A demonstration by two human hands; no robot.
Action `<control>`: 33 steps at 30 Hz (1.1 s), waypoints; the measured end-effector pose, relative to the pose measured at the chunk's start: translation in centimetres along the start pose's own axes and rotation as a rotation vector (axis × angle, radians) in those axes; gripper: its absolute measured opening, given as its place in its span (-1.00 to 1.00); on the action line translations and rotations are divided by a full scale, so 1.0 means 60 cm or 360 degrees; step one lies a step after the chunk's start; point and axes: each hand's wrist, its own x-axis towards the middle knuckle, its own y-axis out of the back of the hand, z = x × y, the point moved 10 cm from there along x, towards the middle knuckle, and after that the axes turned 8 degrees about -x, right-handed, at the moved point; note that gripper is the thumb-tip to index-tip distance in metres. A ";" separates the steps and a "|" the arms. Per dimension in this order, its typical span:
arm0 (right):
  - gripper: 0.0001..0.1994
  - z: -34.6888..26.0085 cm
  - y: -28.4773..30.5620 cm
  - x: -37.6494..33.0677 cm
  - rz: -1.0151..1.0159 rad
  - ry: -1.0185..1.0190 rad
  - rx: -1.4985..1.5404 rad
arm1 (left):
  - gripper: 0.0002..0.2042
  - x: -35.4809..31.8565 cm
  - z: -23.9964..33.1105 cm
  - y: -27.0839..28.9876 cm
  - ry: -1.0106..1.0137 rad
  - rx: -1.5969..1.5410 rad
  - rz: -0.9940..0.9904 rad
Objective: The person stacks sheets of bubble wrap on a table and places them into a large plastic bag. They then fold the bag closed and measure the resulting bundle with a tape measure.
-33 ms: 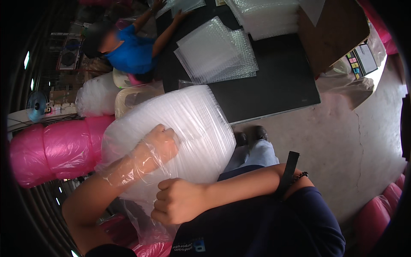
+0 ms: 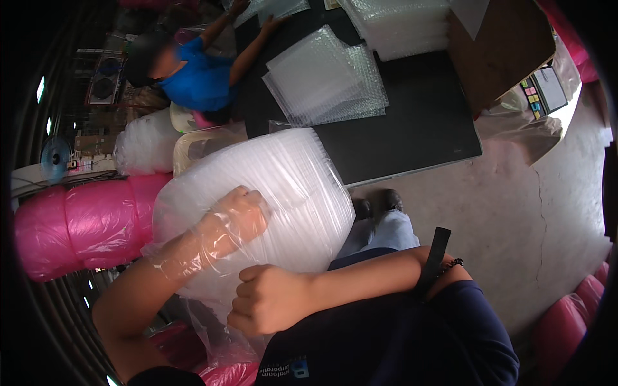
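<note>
Fingers (image 2: 248, 207) of left hand (image 2: 235, 219) (inside clear bag (image 2: 193, 283)) press bubble-wrap bundle (image 2: 283, 186).

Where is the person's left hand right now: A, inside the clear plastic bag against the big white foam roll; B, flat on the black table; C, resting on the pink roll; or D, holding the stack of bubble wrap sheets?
A: the left hand shows through the film of the clear plastic bag, pressed on the white foam roll, while the right hand grips the bag's edge from outside.
</note>
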 end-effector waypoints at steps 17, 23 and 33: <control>-0.82 0.139 0.005 -0.015 -0.1154 -0.0411 -0.0999 | -0.74 -0.231 -0.042 0.091 0.0601 -0.0859 0.0638; -0.83 0.125 -0.041 -0.022 -0.1477 -0.0120 -0.1406 | -0.75 -0.305 -0.029 0.096 0.0914 -0.0940 0.1146; -0.91 0.167 -0.060 -0.004 -0.1969 -0.0034 -0.0880 | -0.74 -0.310 0.027 0.074 0.0906 -0.0407 0.1463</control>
